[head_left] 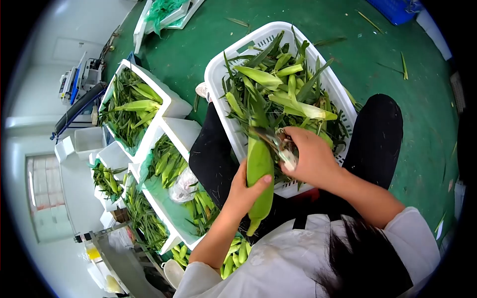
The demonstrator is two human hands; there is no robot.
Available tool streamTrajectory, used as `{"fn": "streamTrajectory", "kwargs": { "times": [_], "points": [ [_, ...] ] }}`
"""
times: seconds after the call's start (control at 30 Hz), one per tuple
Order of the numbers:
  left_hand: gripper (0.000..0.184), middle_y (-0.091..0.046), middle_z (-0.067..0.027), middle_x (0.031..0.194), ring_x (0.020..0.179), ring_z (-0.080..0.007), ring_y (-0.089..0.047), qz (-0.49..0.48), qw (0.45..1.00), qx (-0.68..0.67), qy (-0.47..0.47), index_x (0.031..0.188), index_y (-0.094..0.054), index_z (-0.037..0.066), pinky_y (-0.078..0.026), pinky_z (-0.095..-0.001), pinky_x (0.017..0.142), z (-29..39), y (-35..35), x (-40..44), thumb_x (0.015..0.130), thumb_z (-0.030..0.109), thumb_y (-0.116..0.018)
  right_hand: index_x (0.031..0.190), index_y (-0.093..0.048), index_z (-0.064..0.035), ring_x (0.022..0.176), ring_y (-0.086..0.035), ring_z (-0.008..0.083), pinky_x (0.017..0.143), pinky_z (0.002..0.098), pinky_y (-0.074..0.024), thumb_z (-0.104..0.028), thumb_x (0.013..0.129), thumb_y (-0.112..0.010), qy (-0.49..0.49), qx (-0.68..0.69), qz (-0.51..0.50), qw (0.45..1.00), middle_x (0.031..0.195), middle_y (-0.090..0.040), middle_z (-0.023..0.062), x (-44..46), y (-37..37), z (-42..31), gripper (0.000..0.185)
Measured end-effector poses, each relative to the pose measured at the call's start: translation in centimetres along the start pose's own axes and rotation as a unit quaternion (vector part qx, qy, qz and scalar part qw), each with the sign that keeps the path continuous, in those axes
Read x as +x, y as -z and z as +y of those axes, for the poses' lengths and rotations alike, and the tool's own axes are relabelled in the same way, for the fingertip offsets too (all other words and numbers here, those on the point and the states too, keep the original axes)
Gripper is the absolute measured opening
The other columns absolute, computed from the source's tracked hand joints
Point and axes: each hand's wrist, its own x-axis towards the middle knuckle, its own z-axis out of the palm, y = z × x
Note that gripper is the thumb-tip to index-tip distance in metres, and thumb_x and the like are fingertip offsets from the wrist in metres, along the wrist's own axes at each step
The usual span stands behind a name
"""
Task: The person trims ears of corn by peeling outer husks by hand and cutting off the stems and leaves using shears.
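My left hand (244,192) is wrapped round an ear of corn (260,171) in its green husk, held over my lap with its leafy end toward the basket. In my right hand (312,155) is a pair of shears (272,141), blurred by motion, whose blades lie across the upper part of the ear. Just beyond both hands stands a white plastic basket (216,74) between my legs. Loose husk leaves (293,92) and trimmed green pieces fill it.
To the left, a white foam box (171,102) holds leafy corn, with more such boxes nearer me. A clear plastic bag (183,186) lies in one. Several husked green ears (236,258) are beside me. A blue crate (395,10) stands far right on the green floor (372,59).
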Motion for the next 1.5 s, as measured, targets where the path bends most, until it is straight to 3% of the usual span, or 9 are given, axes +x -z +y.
{"fn": "streamTrajectory", "kwargs": {
  "times": [0.1, 0.23, 0.33, 0.43, 0.57, 0.83, 1.0, 1.2, 1.5],
  "points": [
    [0.056, -0.061, -0.0146, 0.12, 0.1, -0.023, -0.064, -0.022, 0.984, -0.167, 0.058, 0.14, -0.044, -0.001, -0.052, -0.0359, 0.086, 1.5, 0.0, 0.7, 0.099, 0.036, -0.053, 0.104, -0.063, 0.0004, 0.061, -0.064, 0.0235, 0.06, 0.0335, -0.0528, -0.02, 0.078, -0.079, -0.089, 0.178, 0.022, 0.98, 0.074, -0.066, 0.0097, 0.3, -0.6, 1.6, 0.037],
    [0.054, -0.066, -0.0135, 0.113, 0.099, -0.0262, -0.064, 0.054, 0.94, -0.302, 0.147, 0.129, -0.053, 0.003, -0.054, -0.0365, 0.083, 0.1, 0.3, 3.8, 0.099, 0.048, -0.046, 0.116, -0.059, -0.0006, 0.074, -0.064, 0.0126, 0.065, 0.0266, -0.0528, -0.014, 0.088, -0.071, -0.327, 0.478, -0.093, 0.81, 0.085, -0.064, 0.0043, -2.8, 2.3, 0.6, 0.033],
    [0.041, -0.065, -0.012, 0.111, 0.102, -0.0275, -0.064, 0.133, 0.913, -0.371, 0.1, 0.121, -0.054, 0.005, -0.055, -0.0413, 0.089, -3.0, 0.9, 8.7, 0.096, 0.036, -0.064, 0.128, -0.052, -0.0025, 0.081, -0.059, 0.0113, 0.072, 0.0258, -0.0502, -0.014, 0.087, -0.071, -0.332, 0.475, -0.136, 0.804, 0.096, -0.06, 0.0018, -6.9, 3.0, 0.5, 0.046],
    [0.043, -0.061, -0.0116, 0.116, 0.103, -0.0282, -0.064, 0.187, 0.855, -0.463, 0.138, 0.118, -0.053, 0.003, -0.056, -0.044, 0.092, -1.7, -0.9, 11.3, 0.094, 0.035, -0.068, 0.134, -0.045, -0.0031, 0.085, -0.052, 0.0101, 0.076, 0.0244, -0.0459, -0.013, 0.082, -0.074, -0.274, 0.233, -0.053, 0.932, 0.099, -0.055, 0.0021, -10.8, 2.1, 1.1, 0.06],
    [0.046, -0.063, -0.0099, 0.108, 0.095, -0.0224, -0.066, 0.174, 0.838, -0.497, 0.14, 0.118, -0.053, 0.004, -0.059, -0.0319, 0.082, -1.2, -3.7, 12.1, 0.092, 0.039, -0.07, 0.142, -0.034, 0.0069, 0.119, -0.055, 0.0407, 0.103, 0.0433, -0.0433, -0.03, 0.08, -0.074, -0.342, 0.075, -0.062, 0.935, 0.13, -0.054, 0.0246, -10.0, 1.6, 0.2, 0.083],
    [0.049, -0.064, -0.007, 0.108, 0.098, -0.0211, -0.064, 0.185, 0.817, -0.529, 0.132, 0.115, -0.055, 0.005, -0.054, -0.0336, 0.092, -1.7, -5.8, 9.0, 0.093, 0.048, -0.065, 0.114, -0.056, 0.0016, 0.085, -0.062, 0.0364, 0.079, 0.0428, -0.0512, -0.016, 0.068, -0.08, -0.035, -0.115, 0.118, 0.986, 0.094, -0.063, 0.0168, -4.0, -0.2, 3.5, 0.055],
    [0.053, -0.06, -0.0115, 0.118, 0.108, -0.0283, -0.06, 0.177, 0.831, -0.513, 0.125, 0.131, -0.046, 0.005, -0.048, -0.045, 0.1, -2.0, -2.2, 9.1, 0.097, 0.043, -0.059, 0.098, -0.061, -0.0018, 0.063, -0.057, 0.0087, 0.061, 0.0267, -0.0487, -0.009, 0.081, -0.071, -0.354, 0.338, -0.16, 0.857, 0.074, -0.063, 0.0024, -6.0, 1.5, 1.5, 0.021],
    [0.06, -0.054, -0.0092, 0.126, 0.117, -0.0231, -0.054, 0.184, 0.922, -0.332, 0.071, 0.137, -0.041, 0.011, -0.047, -0.0427, 0.099, -2.0, -2.4, 6.6, 0.093, 0.043, -0.065, 0.117, -0.055, -0.0012, 0.079, -0.058, 0.0066, 0.071, 0.0256, -0.0497, -0.006, 0.082, -0.072, -0.113, 0.072, 0.026, 0.991, 0.092, -0.065, 0.0051, -4.8, 1.7, 1.4, 0.039],
    [0.082, -0.055, -0.0134, 0.127, 0.113, -0.0239, -0.057, 0.015, 0.995, 0.06, -0.073, 0.14, -0.045, 0.004, -0.046, -0.0344, 0.098, -1.3, -0.5, 0.3, 0.07, 0.019, -0.087, 0.114, -0.057, -0.0006, 0.072, -0.06, 0.0097, 0.062, 0.0248, -0.0502, -0.011, 0.09, -0.068, -0.213, 0.391, -0.019, 0.895, 0.091, -0.067, 0.0071, 1.1, 3.2, -2.4, 0.029]
  ]
}}
